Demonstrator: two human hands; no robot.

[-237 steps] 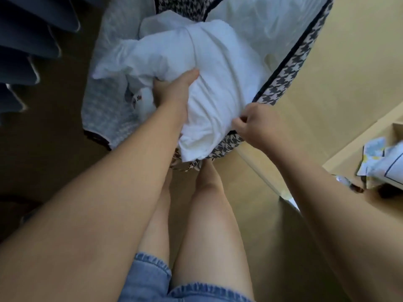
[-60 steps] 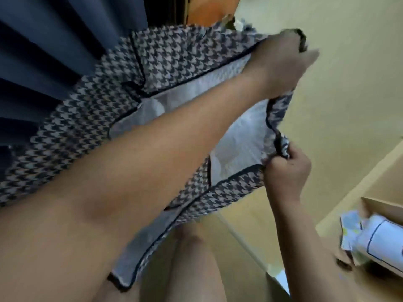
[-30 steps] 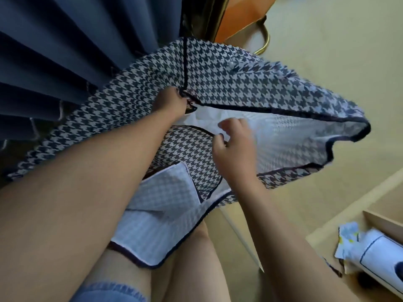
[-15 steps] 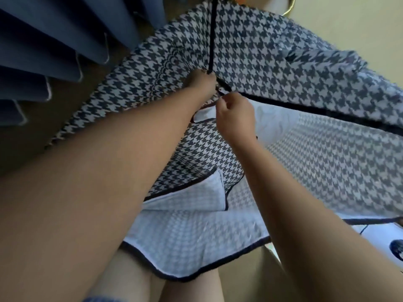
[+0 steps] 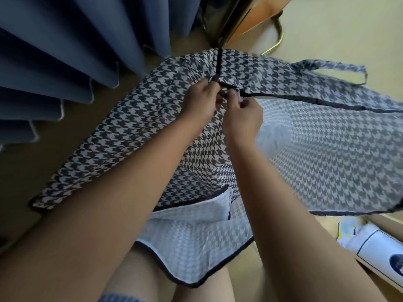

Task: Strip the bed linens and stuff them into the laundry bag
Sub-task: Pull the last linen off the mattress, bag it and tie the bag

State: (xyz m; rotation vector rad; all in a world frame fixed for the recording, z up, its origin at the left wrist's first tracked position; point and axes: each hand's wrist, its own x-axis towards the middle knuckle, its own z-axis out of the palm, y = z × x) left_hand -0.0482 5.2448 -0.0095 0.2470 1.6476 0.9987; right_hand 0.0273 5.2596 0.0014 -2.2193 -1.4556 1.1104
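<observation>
Both hands, left and right, pinch the houndstooth laundry bag at its far dark-trimmed corner, possibly a zipper; white linen shows inside.

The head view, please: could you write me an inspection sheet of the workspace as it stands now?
Surface: tan floor, bare where visible.
Job's things: houndstooth laundry bag held up, its top seam partly open; white linen shows inside.
Clutter: white printed box and papers at lower right.
Grippers: left hand and right hand pinch the bag at the end of its dark-edged opening; what the fingertips hold is too small to tell.
Cables: nothing seen.
Surroundings: blue pleated curtain at left, orange furniture with a brass-coloured frame at top.
</observation>
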